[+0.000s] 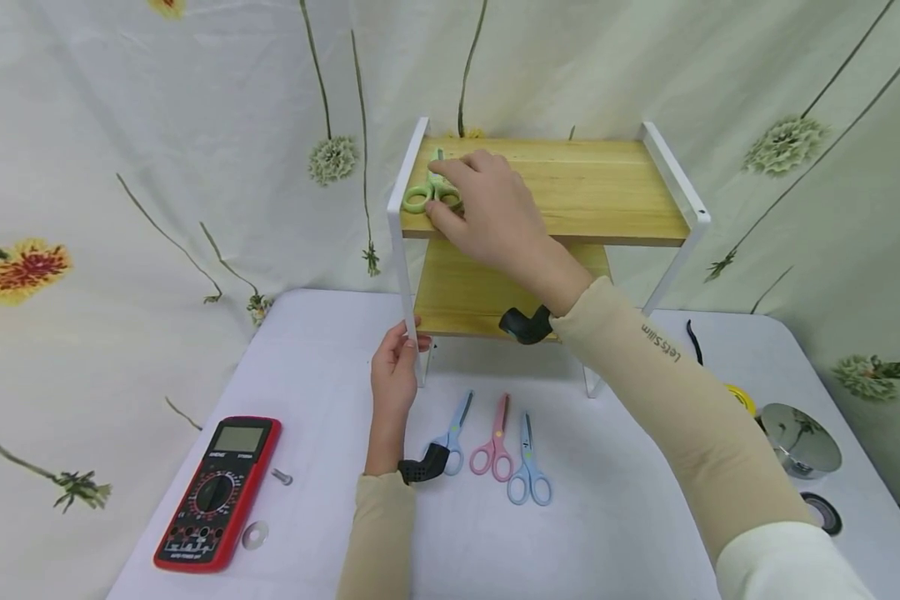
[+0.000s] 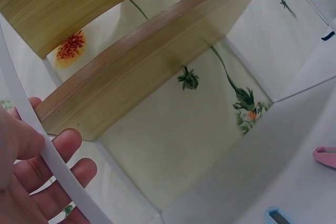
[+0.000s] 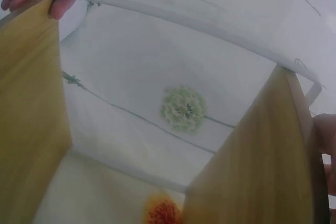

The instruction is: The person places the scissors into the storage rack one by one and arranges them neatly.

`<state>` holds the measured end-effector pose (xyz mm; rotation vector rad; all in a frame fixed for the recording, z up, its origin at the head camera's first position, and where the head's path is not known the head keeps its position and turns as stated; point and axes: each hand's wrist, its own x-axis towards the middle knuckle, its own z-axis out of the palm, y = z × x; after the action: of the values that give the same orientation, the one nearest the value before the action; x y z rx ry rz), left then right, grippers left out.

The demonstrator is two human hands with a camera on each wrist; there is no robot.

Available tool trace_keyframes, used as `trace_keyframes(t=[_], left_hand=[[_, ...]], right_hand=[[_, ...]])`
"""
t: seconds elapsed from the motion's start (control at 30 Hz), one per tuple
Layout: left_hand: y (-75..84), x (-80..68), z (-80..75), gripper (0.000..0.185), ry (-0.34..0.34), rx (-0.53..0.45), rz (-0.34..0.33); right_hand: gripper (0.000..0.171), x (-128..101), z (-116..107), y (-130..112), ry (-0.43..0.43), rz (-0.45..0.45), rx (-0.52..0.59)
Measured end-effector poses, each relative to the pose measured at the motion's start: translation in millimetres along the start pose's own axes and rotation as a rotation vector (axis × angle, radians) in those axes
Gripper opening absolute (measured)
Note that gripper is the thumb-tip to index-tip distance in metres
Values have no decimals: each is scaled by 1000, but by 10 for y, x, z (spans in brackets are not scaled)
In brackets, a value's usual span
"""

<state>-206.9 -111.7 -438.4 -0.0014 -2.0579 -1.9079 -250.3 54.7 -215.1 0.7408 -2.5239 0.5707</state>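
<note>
A two-tier shelf [image 1: 607, 192] with wooden boards and white side frames stands at the back of the table. My left hand [image 1: 394, 375] grips its left white leg at the lower board; in the left wrist view the fingers [image 2: 68, 145] curl round the white bar. Over the top board's left end, my right hand [image 1: 487, 200] pinches green scissors [image 1: 417, 198] between thumb and fingers, and they lie along the board with blades pointing back. Three scissors lie on the table before the shelf: blue scissors [image 1: 453, 433], pink scissors [image 1: 498, 442] and more blue scissors [image 1: 528, 467].
A red multimeter [image 1: 217, 496] lies at the left, with a bolt [image 1: 282, 477] and a washer [image 1: 255, 535] beside it. Beyond the right forearm are a round metal tin [image 1: 801, 440], a roll of black tape [image 1: 822, 513] and a yellow item [image 1: 741, 400]. Flowered cloth hangs behind.
</note>
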Motion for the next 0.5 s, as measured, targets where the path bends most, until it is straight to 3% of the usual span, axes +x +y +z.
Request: trace_keyframes(t=[0.2, 0.33, 0.43, 0.5], left_hand=[[5, -17, -8, 32, 16, 1, -20], [11, -16, 5, 32, 11, -7, -15], [12, -12, 15, 33, 8, -3, -14], [12, -7, 18, 32, 9, -7, -9]], right_hand=[[31, -287, 90, 45, 303, -243, 183], [21, -604, 165, 137, 479, -418, 176], [19, -905, 267, 225, 543, -484, 151], [20, -1125, 360, 284, 524, -479, 165]])
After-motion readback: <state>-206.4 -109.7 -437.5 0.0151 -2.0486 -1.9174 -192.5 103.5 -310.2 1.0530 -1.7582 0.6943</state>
